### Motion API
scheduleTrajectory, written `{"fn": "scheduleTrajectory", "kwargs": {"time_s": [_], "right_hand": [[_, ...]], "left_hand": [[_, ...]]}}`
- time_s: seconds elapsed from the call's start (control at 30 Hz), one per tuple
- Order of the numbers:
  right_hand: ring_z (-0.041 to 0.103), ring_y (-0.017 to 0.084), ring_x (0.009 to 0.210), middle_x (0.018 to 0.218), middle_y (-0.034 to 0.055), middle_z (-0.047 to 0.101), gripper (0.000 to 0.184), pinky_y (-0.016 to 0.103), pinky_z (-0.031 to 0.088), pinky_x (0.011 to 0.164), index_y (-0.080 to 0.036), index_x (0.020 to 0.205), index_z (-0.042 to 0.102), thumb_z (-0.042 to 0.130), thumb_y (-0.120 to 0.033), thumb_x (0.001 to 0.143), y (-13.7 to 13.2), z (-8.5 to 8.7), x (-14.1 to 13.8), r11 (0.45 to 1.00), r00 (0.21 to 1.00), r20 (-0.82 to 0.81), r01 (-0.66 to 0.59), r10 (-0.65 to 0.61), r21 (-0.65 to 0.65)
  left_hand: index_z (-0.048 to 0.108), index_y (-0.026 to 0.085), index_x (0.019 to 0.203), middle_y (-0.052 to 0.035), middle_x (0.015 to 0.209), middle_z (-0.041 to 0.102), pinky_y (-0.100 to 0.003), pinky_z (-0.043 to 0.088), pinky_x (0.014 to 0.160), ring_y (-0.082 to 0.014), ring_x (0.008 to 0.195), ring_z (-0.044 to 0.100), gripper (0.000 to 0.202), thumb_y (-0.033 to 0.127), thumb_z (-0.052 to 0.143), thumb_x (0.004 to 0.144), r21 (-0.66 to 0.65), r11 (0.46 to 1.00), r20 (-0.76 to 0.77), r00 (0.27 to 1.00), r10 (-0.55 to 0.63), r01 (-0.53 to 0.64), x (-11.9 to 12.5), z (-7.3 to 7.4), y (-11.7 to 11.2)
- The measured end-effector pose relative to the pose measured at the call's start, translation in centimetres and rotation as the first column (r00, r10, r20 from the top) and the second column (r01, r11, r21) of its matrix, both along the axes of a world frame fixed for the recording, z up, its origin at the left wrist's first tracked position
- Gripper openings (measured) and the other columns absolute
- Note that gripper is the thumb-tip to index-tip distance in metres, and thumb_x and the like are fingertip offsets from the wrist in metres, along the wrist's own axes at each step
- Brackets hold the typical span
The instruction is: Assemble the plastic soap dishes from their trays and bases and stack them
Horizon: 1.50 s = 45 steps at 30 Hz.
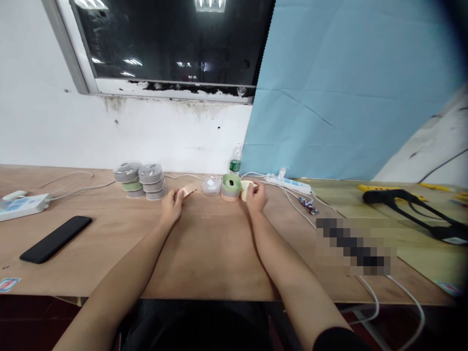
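Observation:
My left hand (171, 205) reaches far across the wooden table (204, 253) and pinches a small flat peach-coloured piece (189, 190) between thumb and fingers. My right hand (257, 197) is closed around a small cream round case (246, 189), held on edge beside a green-topped round case with a dark opening (231, 186). A clear round lid or case (211, 185) lies between the two hands. Two short stacks of grey and green round cases (141, 180) stand just left of my left hand.
A black phone (55, 239) lies at the left, near a white power strip (22, 205) with cables. Another white power strip (288, 184), a small bottle (236, 164) and loose cables sit behind my right hand. A black strap-like object (413, 207) rests at the right.

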State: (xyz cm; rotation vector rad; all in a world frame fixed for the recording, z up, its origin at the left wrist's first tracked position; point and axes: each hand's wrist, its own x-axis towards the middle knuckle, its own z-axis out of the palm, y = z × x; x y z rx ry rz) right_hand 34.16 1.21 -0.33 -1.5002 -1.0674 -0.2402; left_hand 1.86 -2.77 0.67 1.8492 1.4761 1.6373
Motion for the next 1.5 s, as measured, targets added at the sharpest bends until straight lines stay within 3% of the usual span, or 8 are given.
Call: {"fn": "scheduleTrajectory", "kwargs": {"time_s": [0.1,0.23,0.33,0.47,0.67,0.9,1.13,1.5], "right_hand": [[0.059,0.022,0.082,0.085,0.0081,0.064,0.044,0.034,0.046,0.081,-0.015,0.114,0.059,0.046,-0.045,0.085,-1.2,0.0,-4.1,0.955,0.918,0.263,-0.29,0.296,-0.062],[0.057,0.026,0.104,0.11,0.0118,0.063,0.051,0.037,0.046,0.091,-0.021,0.118,0.06,0.054,-0.056,0.081,-4.2,0.1,-10.9,0.719,0.491,0.563,-0.624,0.665,-0.306],[0.058,0.023,0.103,0.117,0.0099,0.061,0.051,0.033,0.048,0.086,-0.024,0.116,0.061,0.051,-0.061,0.083,-6.0,0.3,-14.5,0.596,0.195,0.662,-0.659,0.724,-0.458],[0.059,0.015,0.08,0.098,0.0067,0.065,0.033,0.026,0.046,0.067,-0.021,0.101,0.065,0.044,-0.046,0.093,-6.0,0.3,-15.6,0.605,0.044,0.76,-0.635,0.648,-0.479],[0.057,0.018,0.081,0.088,0.0063,0.065,0.021,0.031,0.047,0.074,-0.021,0.095,0.064,0.044,-0.027,0.096,-4.3,0.5,-12.7,0.701,0.383,0.745,-0.696,0.546,-0.155],[0.054,0.023,0.097,0.098,0.0101,0.06,0.022,0.039,0.044,0.09,-0.018,0.1,0.063,0.045,-0.029,0.093,-0.9,0.2,-6.2,0.907,0.851,0.453,-0.379,0.265,0.183],[0.052,0.024,0.1,0.099,0.012,0.057,0.025,0.04,0.043,0.091,-0.016,0.096,0.063,0.044,-0.031,0.093,0.6,-0.2,-3.5,0.961,0.935,0.337,-0.185,0.107,0.208],[0.052,0.024,0.103,0.105,0.0115,0.055,0.025,0.041,0.042,0.092,-0.018,0.1,0.067,0.044,-0.026,0.092,0.6,-0.3,-4.2,0.984,0.934,0.335,-0.16,0.123,0.084]], "left_hand": [[0.06,0.019,0.085,-0.0027,0.08,0.063,-0.027,0.043,0.068,-0.0178,0.077,0.058,0.039,0.054,0.044,0.089,0.001,0.999,0.183,0.982,0.038,-0.039,0.1,0.0,0.4],[0.054,0.018,0.07,0.0003,0.063,0.055,-0.025,0.041,0.057,-0.0139,0.062,0.052,0.047,0.061,0.045,0.086,-0.091,0.996,0.431,0.9,0.062,-0.025,0.2,0.1,1.1],[0.049,0.018,0.063,0.0029,0.055,0.049,-0.024,0.038,0.052,-0.0119,0.054,0.048,0.051,0.066,0.049,0.08,-0.176,0.984,0.568,0.817,0.103,-0.002,0.1,0.1,1.4],[0.057,0.015,0.073,-0.0017,0.066,0.061,-0.026,0.045,0.057,-0.0144,0.062,0.057,0.049,0.065,0.057,0.076,-0.255,0.965,0.715,0.683,0.149,0.057,-0.3,-0.1,1.8],[0.058,0.016,0.099,-0.0076,0.083,0.068,-0.029,0.049,0.057,-0.0156,0.061,0.063,0.059,0.07,0.038,0.084,-0.308,0.87,0.798,0.602,0.016,0.384,-0.4,-0.5,2.0],[0.058,0.014,0.094,-0.0068,0.08,0.067,-0.025,0.045,0.054,-0.0122,0.055,0.058,0.052,0.063,0.052,0.079,-0.327,0.903,0.488,0.868,-0.092,0.28,0.0,-1.2,1.9],[0.065,0.018,0.101,-0.0055,0.086,0.07,-0.031,0.047,0.073,-0.019,0.077,0.063,0.038,0.05,0.048,0.087,-0.234,0.936,-0.278,0.904,-0.324,0.263,0.5,-0.8,-0.5],[0.066,0.018,0.106,-0.0056,0.09,0.071,-0.03,0.048,0.071,-0.0181,0.077,0.064,0.037,0.045,0.048,0.089,-0.281,0.911,-0.437,0.806,-0.4,0.301,1.1,-0.2,-1.3]]}}
